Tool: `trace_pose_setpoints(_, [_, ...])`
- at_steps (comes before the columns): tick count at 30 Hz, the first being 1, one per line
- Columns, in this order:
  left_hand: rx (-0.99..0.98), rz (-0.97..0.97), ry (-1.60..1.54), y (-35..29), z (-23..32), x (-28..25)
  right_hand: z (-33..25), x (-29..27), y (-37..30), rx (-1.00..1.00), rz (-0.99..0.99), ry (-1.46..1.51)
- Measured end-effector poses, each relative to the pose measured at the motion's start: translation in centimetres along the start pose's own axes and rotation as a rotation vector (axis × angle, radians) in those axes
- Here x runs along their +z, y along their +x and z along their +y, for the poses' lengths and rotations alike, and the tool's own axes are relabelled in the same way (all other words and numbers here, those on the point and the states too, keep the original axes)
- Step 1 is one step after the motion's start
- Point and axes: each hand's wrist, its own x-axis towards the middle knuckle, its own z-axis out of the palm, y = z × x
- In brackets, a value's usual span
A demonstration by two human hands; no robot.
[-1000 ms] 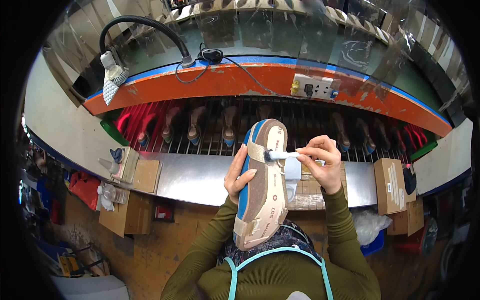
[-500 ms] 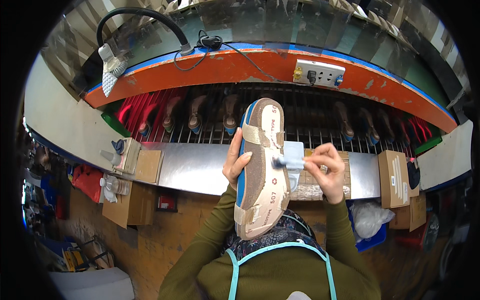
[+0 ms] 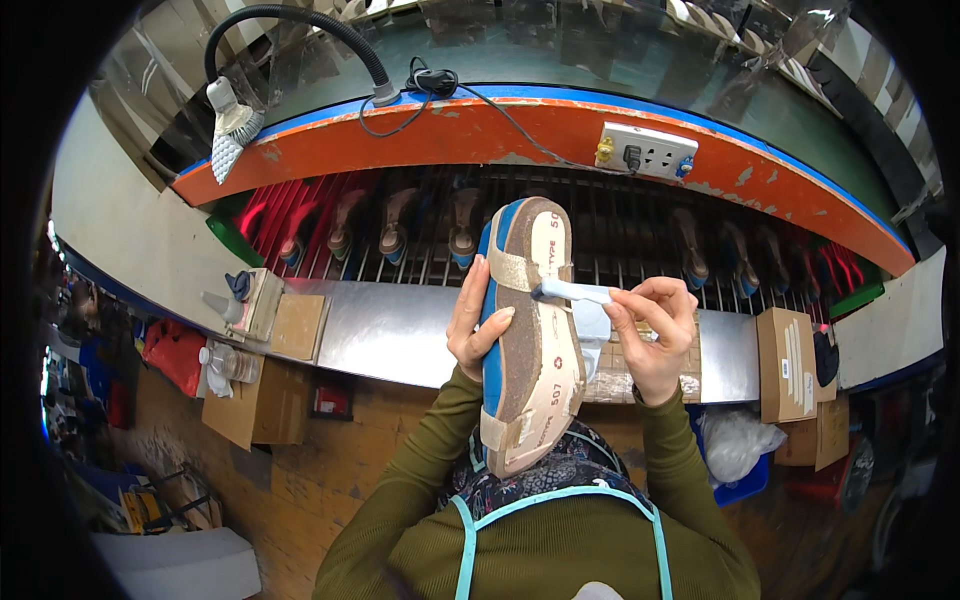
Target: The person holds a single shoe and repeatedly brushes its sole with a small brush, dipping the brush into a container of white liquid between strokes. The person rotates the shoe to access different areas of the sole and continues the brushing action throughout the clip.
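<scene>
My left hand (image 3: 476, 322) is closed on the left side of a shoe upper on its last (image 3: 518, 330), held upright with its underside facing me. Brown felt-like and blue material edge it, with tan straps folded over a pale insole board. Between the fingertips of my right hand (image 3: 657, 335) is a small brush (image 3: 582, 291) with a pale handle. Its dark tip touches the sole near the upper strap. Partly hidden behind the shoe is a pale translucent tray (image 3: 592, 328) on the metal ledge.
Several lasted shoes (image 3: 397, 225) stand on a rod conveyor (image 3: 610, 262) under red-lit ends. A metal ledge (image 3: 385, 335) runs before it. Further up are an orange beam (image 3: 480, 135), a power strip (image 3: 645, 150) and a hose lamp (image 3: 234, 125). Cardboard boxes (image 3: 790, 365) stand right.
My right hand has moved the brush up the sole from its middle to just below the upper strap. The shoe is still held by my left hand, tilted slightly differently.
</scene>
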Motion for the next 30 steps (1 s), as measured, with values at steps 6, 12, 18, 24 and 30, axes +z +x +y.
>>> trace_pose_setpoints(6, [-0.073,-0.002,0.023,0.3,-0.3,-0.4,0.8,0.5,-0.3,0.053,-0.1,0.165])
trace_pose_setpoints(12, [0.135,0.04,0.104,1.1,-1.2,-0.5,0.4,0.5,-2.1,0.147,-0.156,0.24])
trace_pose_setpoints(18, [0.106,0.053,0.113,0.9,-1.7,-0.2,-0.3,0.9,-4.2,0.176,-0.086,0.277])
trace_pose_setpoints(24, [0.122,-0.034,0.11,0.9,-2.1,-0.1,-1.1,1.2,-6.1,0.159,-0.004,0.269])
trace_pose_setpoints(30, [0.104,-0.042,0.227,1.4,-2.2,0.0,-1.6,0.6,-6.3,-0.04,0.031,0.093])
